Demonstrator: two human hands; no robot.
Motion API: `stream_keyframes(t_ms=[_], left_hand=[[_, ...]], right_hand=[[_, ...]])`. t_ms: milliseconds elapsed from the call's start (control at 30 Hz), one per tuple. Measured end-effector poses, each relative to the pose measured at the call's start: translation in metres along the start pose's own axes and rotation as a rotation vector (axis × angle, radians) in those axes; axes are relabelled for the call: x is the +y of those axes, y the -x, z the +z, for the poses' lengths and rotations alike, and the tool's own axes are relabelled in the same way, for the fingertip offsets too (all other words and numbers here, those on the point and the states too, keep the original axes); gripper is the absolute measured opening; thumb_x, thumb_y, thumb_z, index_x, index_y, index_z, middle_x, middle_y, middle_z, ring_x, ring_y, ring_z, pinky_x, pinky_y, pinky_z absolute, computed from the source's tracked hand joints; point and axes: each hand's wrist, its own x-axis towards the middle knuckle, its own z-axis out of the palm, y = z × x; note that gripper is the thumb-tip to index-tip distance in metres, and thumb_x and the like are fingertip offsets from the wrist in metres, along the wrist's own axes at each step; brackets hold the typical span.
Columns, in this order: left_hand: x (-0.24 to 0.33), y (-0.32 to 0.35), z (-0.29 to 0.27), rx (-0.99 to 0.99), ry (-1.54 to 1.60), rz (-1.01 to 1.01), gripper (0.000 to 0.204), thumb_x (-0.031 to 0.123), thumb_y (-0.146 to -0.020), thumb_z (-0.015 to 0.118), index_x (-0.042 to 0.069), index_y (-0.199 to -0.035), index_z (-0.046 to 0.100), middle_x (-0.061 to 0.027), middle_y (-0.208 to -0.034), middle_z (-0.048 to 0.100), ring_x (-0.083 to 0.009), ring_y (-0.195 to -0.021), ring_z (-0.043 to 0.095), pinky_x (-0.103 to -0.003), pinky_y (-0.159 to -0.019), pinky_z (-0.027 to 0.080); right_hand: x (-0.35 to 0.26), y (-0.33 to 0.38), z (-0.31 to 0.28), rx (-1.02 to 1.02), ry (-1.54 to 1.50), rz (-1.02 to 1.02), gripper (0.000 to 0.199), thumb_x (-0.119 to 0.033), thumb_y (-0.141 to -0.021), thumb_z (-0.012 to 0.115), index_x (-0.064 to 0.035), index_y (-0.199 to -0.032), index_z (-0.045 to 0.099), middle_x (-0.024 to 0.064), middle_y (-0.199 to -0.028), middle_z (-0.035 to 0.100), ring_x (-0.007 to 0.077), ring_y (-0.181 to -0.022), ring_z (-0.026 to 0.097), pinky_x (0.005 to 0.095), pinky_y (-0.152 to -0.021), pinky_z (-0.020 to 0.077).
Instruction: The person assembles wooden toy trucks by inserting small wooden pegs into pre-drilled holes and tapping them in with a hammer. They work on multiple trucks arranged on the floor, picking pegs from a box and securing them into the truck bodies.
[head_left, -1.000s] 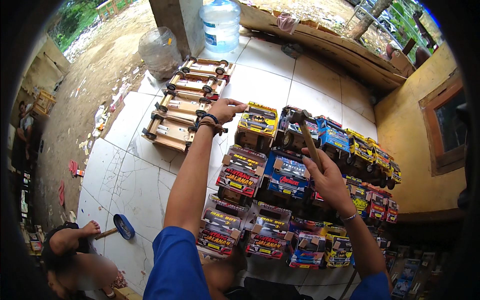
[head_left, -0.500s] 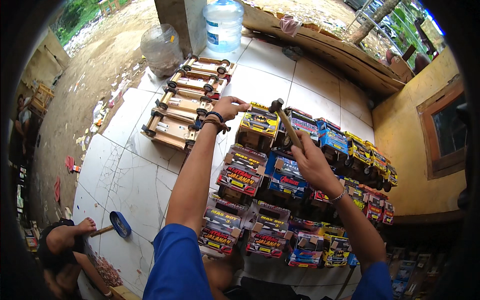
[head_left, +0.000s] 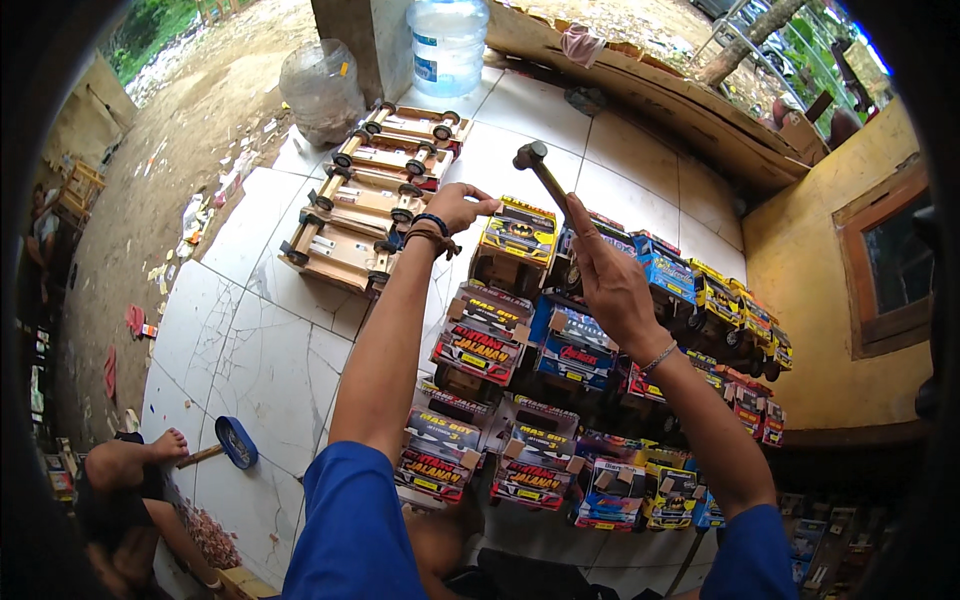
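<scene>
My right hand (head_left: 612,280) grips a hammer (head_left: 548,180) by its wooden handle. The metal head is raised in the air, beyond the top of a yellow and black toy truck (head_left: 520,235). At that truck's upper left corner is my left hand (head_left: 460,210), its thumb and finger pinched together. Whatever lies between those fingertips is too small to make out. Just right of the yellow truck, partly behind my right hand, stands another toy truck. A blue toy truck (head_left: 665,275) is beyond it in the same row.
Several printed toy trucks (head_left: 480,340) stand in rows on the white tiles (head_left: 285,350). Wooden truck bodies (head_left: 340,255) lie wheels-up at left. A large water bottle (head_left: 447,50) is by the pillar. A blue oval dish (head_left: 237,443) lies near another person's foot (head_left: 170,445).
The hammer and my right hand have shifted; the hammer's head has risen away from the yellow truck, farther and to the left. My left hand stays at the truck's corner.
</scene>
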Motion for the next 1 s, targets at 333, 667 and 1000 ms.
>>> stream_keyframes(t_ms=[333, 667, 1000], left_hand=[[0.0, 0.0, -0.001, 0.001, -0.034, -0.011, 0.041, 0.038, -0.082, 0.08, 0.005, -0.103, 0.071, 0.0052, -0.062, 0.056, -0.003, -0.048, 0.041, -0.022, -0.043, 0.032], [0.042, 0.001, -0.006, 0.171, 0.069, 0.039, 0.044, 0.041, -0.098, 0.056, 0.003, -0.119, 0.06, -0.0102, -0.102, 0.071, -0.0083, -0.07, 0.053, -0.024, -0.068, 0.046], [0.148, 0.044, 0.062, -0.845, 0.634, -0.054, 0.081, 0.075, -0.09, 0.04, 0.005, -0.131, 0.05, -0.0131, -0.094, 0.071, -0.0147, -0.074, 0.067, -0.024, -0.068, 0.053]], right_hand=[[0.016, 0.01, 0.004, -0.079, 0.156, -0.027, 0.067, -0.013, -0.1, 0.05, -0.0296, -0.157, 0.019, 0.0128, -0.069, 0.057, 0.0285, -0.058, 0.059, 0.0442, -0.055, 0.0488], [-0.006, 0.019, -0.026, 0.046, -0.247, 0.31, 0.055, -0.024, -0.101, 0.054, -0.0125, -0.151, 0.034, 0.0095, -0.063, 0.056, 0.0228, -0.054, 0.058, 0.0367, -0.054, 0.0444], [0.008, 0.0, -0.062, 0.141, -0.705, 0.441, 0.036, -0.02, -0.097, 0.065, -0.0041, -0.129, 0.059, -0.011, -0.067, 0.045, -0.0003, -0.055, 0.035, 0.0199, -0.048, 0.0244]])
